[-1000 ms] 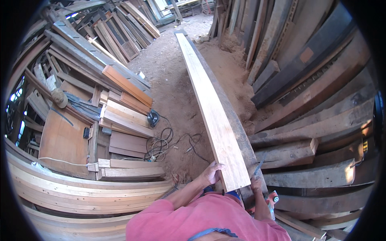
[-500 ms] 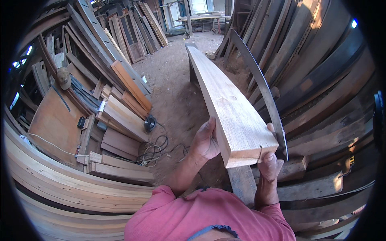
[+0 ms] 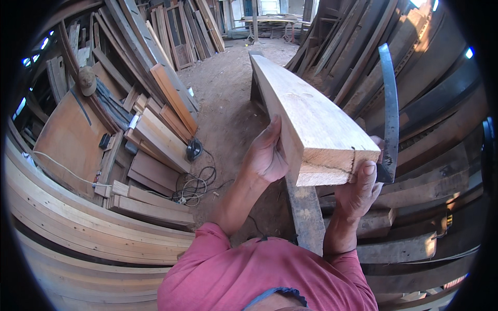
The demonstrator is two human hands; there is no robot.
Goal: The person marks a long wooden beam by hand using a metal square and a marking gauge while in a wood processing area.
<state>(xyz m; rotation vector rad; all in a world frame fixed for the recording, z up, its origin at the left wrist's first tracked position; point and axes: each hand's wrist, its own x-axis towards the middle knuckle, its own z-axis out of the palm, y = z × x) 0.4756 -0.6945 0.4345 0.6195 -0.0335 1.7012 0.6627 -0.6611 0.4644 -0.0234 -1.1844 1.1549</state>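
A thick pale wooden beam (image 3: 316,111) runs away from me, its sawn near end raised. A dark line crosses that end face, and a dark mark sits on its upper edge. My left hand (image 3: 267,155) presses against the beam's left side, fingers bent round its underside. My right hand (image 3: 360,189) grips the right corner of the near end, thumb on the end face. A long, flat metal blade (image 3: 390,114) stands up beside the beam at this hand; the fingers behind are partly hidden, and the blade's exact kind is unclear.
Below the raised end lies a grey, worn timber support (image 3: 307,212). Stacked boards (image 3: 104,217) fill the left side, with a black power tool (image 3: 194,149) and tangled cable (image 3: 194,189) on the floor. Dark planks (image 3: 415,202) lean and lie along the right.
The beam's near end has been lifted, showing more of its end face. Both hands rose with it. The metal blade has swung from slanting along the beam to nearly upright.
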